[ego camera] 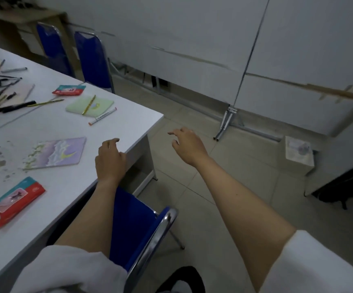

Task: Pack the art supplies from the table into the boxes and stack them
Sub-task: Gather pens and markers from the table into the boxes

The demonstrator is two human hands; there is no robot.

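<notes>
Left hand (110,159) rests loose-fingered on the table (129,115) edge; right hand (189,144) hangs empty beyond it. Beside the left hand, the purple painted board (59,152) looks light, stiff — grip its edges.

Marker (102,116) barrel print: dark lettering, too blurred to read.
Near-left packet (13,201): pictures only, no legible words.
Far packet (69,89): likewise unreadable.

Both arms were bare from above the elbow down, the left hand (110,160) and right hand (189,145) ungloved, no rings or watch. White short sleeves (310,261) covered the upper arms, loose and wrinkled.
</notes>
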